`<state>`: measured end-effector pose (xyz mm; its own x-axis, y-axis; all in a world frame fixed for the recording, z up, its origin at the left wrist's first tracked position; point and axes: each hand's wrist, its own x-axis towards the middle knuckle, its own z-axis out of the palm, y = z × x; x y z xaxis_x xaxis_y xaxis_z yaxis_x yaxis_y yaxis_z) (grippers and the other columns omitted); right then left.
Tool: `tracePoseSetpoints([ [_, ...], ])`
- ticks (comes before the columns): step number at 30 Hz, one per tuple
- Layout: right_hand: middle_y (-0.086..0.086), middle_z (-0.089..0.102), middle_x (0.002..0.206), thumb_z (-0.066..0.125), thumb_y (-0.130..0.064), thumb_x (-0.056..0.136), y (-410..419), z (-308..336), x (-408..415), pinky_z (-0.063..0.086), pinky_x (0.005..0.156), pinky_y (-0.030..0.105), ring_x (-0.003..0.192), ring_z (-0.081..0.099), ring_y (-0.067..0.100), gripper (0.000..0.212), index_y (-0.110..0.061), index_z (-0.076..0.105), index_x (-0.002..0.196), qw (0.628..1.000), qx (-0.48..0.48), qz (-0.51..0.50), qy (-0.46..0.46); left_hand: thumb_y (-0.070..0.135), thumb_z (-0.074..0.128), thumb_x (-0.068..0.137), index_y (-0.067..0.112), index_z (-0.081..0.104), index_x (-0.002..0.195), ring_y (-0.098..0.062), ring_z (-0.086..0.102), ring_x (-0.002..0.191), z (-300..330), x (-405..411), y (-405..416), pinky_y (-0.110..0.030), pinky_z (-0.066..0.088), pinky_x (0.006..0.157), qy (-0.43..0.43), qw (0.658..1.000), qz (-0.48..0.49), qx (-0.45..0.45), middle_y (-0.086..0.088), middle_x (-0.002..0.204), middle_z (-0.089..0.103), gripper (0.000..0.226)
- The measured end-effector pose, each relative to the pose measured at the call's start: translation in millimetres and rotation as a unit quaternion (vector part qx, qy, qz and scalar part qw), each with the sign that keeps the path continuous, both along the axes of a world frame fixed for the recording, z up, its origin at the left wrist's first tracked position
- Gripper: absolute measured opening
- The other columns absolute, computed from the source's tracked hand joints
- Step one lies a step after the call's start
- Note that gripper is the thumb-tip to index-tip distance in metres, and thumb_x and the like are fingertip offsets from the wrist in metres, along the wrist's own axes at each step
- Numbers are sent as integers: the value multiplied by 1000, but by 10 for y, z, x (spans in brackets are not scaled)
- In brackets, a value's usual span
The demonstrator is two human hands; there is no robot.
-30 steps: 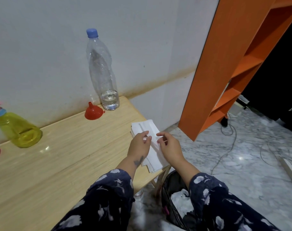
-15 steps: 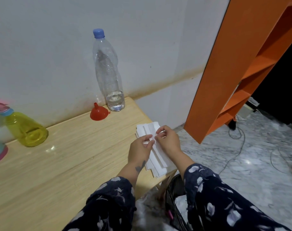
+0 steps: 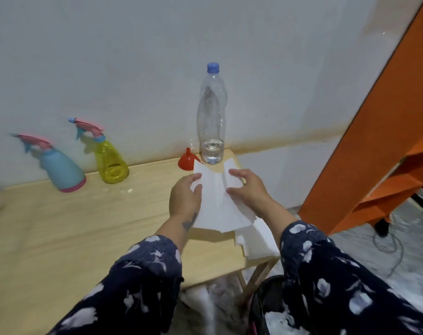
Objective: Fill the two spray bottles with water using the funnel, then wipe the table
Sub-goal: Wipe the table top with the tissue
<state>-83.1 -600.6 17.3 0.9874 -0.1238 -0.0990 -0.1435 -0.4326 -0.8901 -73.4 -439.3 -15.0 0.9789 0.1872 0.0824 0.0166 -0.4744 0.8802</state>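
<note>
Both hands hold a white folded paper tissue above the right end of the pale wooden surface: the left hand pinches its left edge between thumb and curled fingers, the right hand grips the right edge. More white tissue lies partly hidden beneath it. Far along the wall stand a blurred blue spray bottle, a yellow spray bottle, a small red funnel partly covered by the tissue, and a nearly empty clear water bottle
</note>
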Motion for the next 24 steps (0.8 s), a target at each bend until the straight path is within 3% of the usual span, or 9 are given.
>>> tracePoseSetpoints([
  [5,-2,45,143,66,-2,81,635,106,80,42,72,14,122,48,14,62,-17,47,138,997,-5,76,-8,12,56,95,21,58,130,-16,51,125,16,-166,876,-22,38,95,-12,995,30,91,5,137,54,37],
  [8,-1,44,144,66,-4,82,1101,64,100,42,89,20,129,44,17,62,-15,45,139,993,-8,121,-17,14,57,93,22,55,134,-15,49,128,-14,-298,1409,-26,38,102,7,992,53,118,7,141,50,42],
  [13,2,46,144,65,-8,85,1877,-130,149,39,106,30,131,44,18,57,-10,45,138,985,-16,169,-13,15,58,93,23,52,137,-13,47,128,-131,-465,2195,-19,32,96,42,985,92,142,9,143,48,45],
  [20,3,43,144,63,-10,85,2785,-540,345,30,96,17,133,41,19,59,-9,42,140,975,-86,205,18,16,57,95,23,47,141,-14,46,129,-413,-394,3132,-21,33,100,100,977,82,172,7,147,43,49],
  [24,8,44,141,64,-10,84,3187,-796,501,31,101,20,129,44,22,59,-8,43,140,970,-130,203,24,19,56,95,24,43,144,-16,42,133,-611,-198,3520,-30,37,107,134,967,50,209,6,150,40,51],
])
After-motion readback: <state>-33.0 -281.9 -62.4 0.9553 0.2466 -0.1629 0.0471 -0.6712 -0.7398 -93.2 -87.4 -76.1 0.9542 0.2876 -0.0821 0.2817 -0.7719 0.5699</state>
